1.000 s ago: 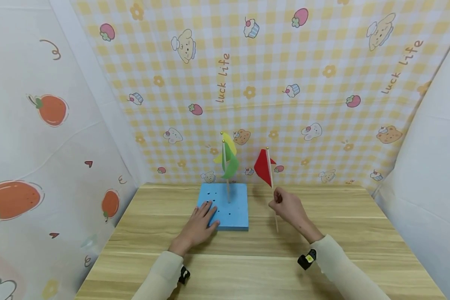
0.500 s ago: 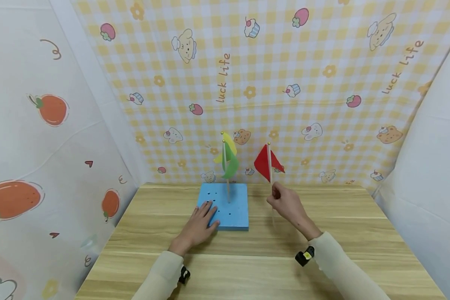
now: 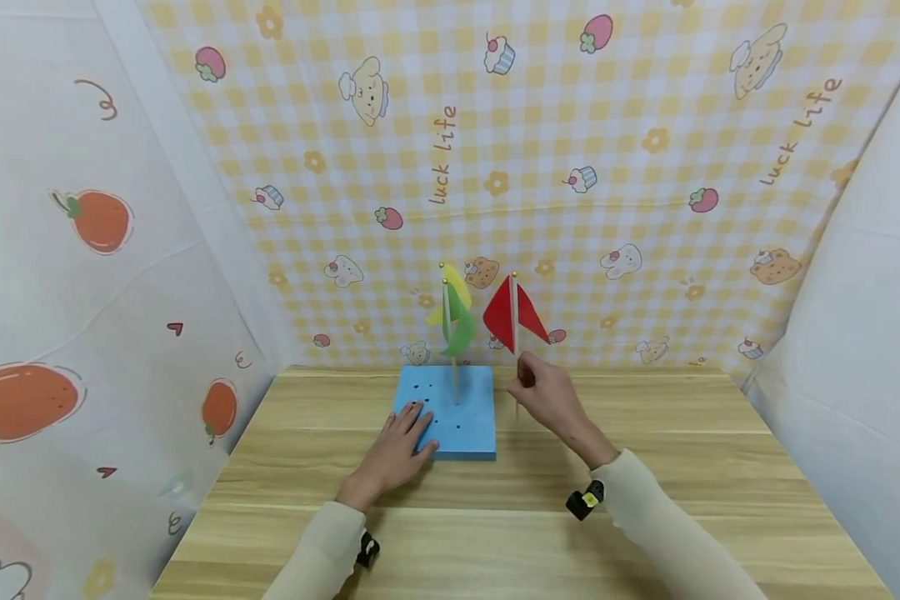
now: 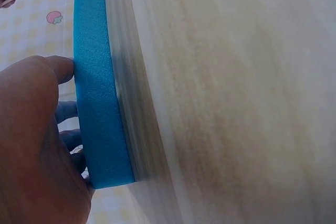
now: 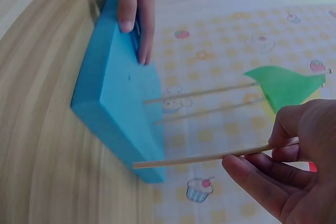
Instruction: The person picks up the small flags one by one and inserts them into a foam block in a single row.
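Note:
A blue foam block [image 3: 476,429] with several small holes lies on the table. My left hand [image 3: 392,450] rests on its left part, fingers spread and fairly straight; the left wrist view shows the thumb and fingers touching the blue block [image 4: 97,87]. Two flags stand upright in the block, a green flag [image 3: 459,329] in front of a yellow flag [image 3: 456,279]. Just right of the block, my right hand [image 3: 547,396] pinches the stick of a red flag [image 3: 499,312], held upright. In the right wrist view, the bare lower end of that wooden stick [image 5: 178,161] appears before the block's edge.
The wooden table [image 3: 637,442] spreads around the block. A yellow checked cloth [image 3: 570,125] hangs behind it, close to the flags, and pale cloth walls [image 3: 52,292] close off both sides.
My right hand has carried the red flag leftward and upward, closer to the block. The flag has turned so more of its right side shows. My left hand stays in place.

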Demonstrator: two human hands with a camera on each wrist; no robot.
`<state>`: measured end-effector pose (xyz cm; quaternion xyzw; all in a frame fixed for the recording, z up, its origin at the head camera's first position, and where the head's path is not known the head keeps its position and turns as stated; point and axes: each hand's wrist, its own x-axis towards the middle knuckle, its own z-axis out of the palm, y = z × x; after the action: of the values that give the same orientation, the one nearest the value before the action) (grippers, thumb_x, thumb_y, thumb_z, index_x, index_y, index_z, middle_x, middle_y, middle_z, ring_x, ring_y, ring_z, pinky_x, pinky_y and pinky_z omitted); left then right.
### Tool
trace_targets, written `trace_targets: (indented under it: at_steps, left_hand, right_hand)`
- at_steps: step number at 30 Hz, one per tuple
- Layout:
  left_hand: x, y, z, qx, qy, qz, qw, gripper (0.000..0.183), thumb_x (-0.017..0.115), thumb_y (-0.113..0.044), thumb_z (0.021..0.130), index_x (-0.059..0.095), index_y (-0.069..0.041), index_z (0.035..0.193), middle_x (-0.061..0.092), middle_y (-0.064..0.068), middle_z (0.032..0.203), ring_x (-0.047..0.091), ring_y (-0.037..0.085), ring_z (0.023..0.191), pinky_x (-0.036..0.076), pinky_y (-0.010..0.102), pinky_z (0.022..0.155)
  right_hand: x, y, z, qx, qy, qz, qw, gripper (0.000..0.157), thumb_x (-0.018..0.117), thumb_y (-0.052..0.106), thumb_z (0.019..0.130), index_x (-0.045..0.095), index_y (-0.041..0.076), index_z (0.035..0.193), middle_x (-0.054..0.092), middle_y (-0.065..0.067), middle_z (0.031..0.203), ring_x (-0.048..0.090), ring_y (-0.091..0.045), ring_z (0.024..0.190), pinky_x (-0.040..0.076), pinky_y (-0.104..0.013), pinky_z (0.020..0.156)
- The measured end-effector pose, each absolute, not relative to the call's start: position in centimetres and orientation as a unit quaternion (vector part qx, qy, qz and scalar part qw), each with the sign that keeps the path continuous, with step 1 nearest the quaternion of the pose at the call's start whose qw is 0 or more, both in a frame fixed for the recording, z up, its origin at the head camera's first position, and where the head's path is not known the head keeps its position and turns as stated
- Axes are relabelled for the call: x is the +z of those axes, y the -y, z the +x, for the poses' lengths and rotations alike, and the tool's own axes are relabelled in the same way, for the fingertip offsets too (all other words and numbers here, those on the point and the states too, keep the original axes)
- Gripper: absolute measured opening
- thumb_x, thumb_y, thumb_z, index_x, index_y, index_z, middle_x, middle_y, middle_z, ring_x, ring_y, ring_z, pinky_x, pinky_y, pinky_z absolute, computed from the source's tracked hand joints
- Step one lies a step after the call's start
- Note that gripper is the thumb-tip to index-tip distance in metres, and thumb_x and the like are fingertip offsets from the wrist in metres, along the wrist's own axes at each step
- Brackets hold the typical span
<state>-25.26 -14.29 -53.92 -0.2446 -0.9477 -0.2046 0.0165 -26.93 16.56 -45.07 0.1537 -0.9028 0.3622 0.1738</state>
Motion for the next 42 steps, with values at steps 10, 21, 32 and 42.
trace_targets:
  at_steps: [10,21,32,42]
  left_hand:
    - [-54.4,14.3,-25.5,-0.2,0.948,-0.245,0.014,0.063,0.052,-0.041,0.112,0.045,-0.003,0.161,0.031,0.023,0.173,0.023,0.045,0.163,0.019,0.065,0.132]
    - [-54.6,14.3,-25.7,-0.198,0.949,-0.244,0.019,0.063,0.053,-0.042,0.112,0.045,-0.004,0.161,0.031,0.021,0.174,0.024,0.044,0.163,0.019,0.064,0.132]
    - [-54.1,13.9,-25.4,-0.197,0.953,-0.231,0.006,0.062,0.053,-0.039,0.112,0.046,-0.003,0.161,0.031,0.021,0.174,0.023,0.042,0.164,0.018,0.063,0.133]
    - [-54.5,14.3,-25.5,-0.195,0.953,-0.232,0.008,0.063,0.053,-0.041,0.112,0.044,-0.004,0.162,0.03,0.02,0.174,0.022,0.041,0.164,0.017,0.063,0.133]
  right_hand:
    - [-44.4,-14.1,-27.4,0.373,0.894,0.168,0.185,0.016,0.068,0.005,0.091,0.057,0.015,0.085,0.056,0.001,0.071,0.05,-0.013,0.063,0.042,-0.026,0.059]
    - [-44.2,-11.9,-27.7,0.38,0.891,0.175,0.175,0.015,0.069,0.006,0.093,0.059,0.015,0.087,0.058,0.001,0.073,0.053,-0.014,0.067,0.046,-0.026,0.062]
    - [-44.3,-10.4,-28.2,0.393,0.885,0.181,0.173,0.017,0.07,0.006,0.093,0.058,0.015,0.085,0.058,0.001,0.074,0.052,-0.013,0.065,0.046,-0.027,0.061]
    - [-45.3,-9.5,-28.8,0.389,0.883,0.191,0.177,0.018,0.071,0.006,0.093,0.058,0.015,0.086,0.06,0.001,0.074,0.055,-0.012,0.066,0.049,-0.024,0.061]
